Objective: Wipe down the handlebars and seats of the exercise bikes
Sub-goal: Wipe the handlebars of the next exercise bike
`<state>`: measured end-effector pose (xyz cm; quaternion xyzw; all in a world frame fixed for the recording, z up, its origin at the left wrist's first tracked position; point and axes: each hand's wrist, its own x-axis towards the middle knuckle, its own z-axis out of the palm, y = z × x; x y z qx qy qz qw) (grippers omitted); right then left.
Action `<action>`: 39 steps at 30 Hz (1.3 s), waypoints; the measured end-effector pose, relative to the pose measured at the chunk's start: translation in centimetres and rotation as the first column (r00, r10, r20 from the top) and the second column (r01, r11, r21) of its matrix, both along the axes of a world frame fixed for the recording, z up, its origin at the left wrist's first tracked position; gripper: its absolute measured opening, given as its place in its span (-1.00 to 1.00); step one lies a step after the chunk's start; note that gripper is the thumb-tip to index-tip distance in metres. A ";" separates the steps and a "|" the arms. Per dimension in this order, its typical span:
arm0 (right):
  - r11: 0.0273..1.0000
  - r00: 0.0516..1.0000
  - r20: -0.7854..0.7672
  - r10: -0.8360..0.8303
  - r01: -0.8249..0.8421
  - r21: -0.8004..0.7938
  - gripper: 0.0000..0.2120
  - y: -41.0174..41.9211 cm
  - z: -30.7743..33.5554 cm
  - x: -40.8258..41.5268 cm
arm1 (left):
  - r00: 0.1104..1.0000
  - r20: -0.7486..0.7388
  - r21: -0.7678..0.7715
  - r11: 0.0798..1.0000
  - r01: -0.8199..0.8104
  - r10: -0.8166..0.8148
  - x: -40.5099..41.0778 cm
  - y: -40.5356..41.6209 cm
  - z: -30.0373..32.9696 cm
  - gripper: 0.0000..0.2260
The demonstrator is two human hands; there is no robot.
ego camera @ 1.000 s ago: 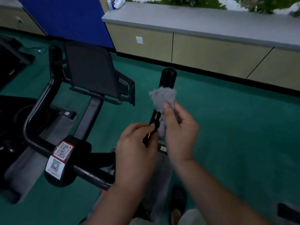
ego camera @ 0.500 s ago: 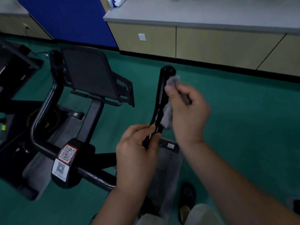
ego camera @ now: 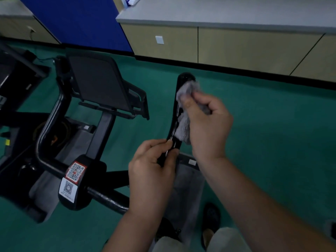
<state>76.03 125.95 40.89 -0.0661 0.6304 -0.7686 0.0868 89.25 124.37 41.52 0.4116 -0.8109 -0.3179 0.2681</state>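
A black exercise bike fills the left and middle of the head view. Its right handlebar [ego camera: 183, 82] rises upright at centre. My left hand [ego camera: 151, 171] is closed around the lower part of that bar. My right hand [ego camera: 207, 124] presses a grey cloth [ego camera: 183, 128] against the bar's right side, near its top end. The left handlebar [ego camera: 45, 131] curves up on the left. A tilted black console screen [ego camera: 100, 84] sits between the bars. A hub with QR stickers [ego camera: 73, 179] joins them. No seat is visible.
A beige cabinet run with a grey counter [ego camera: 227, 17] lines the far wall, with a blue panel [ego camera: 78, 20] to its left. Green floor [ego camera: 272, 142] lies to the right. Another dark machine [ego camera: 16, 73] stands at far left. My shoe [ego camera: 211, 220] shows at the bottom.
My right hand moved the cloth up the right handlebar from its middle to near its top. My left hand kept its grip low on the bar. The view shifted slightly.
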 end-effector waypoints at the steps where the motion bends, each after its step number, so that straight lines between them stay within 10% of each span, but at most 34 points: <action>1: 0.999 1.000 -0.019 0.021 -0.020 0.036 -0.89 0.7 -0.9 1.0 | 1.000 0.002 -0.006 1.000 -0.001 0.001 0.0 0.0 -0.1 -0.84; 39: 0.983 0.962 0.248 0.113 -0.145 0.111 -0.87 4.1 -2.5 9.1 | 0.990 0.040 0.103 0.986 0.129 -0.134 6.7 -0.3 0.9 -0.83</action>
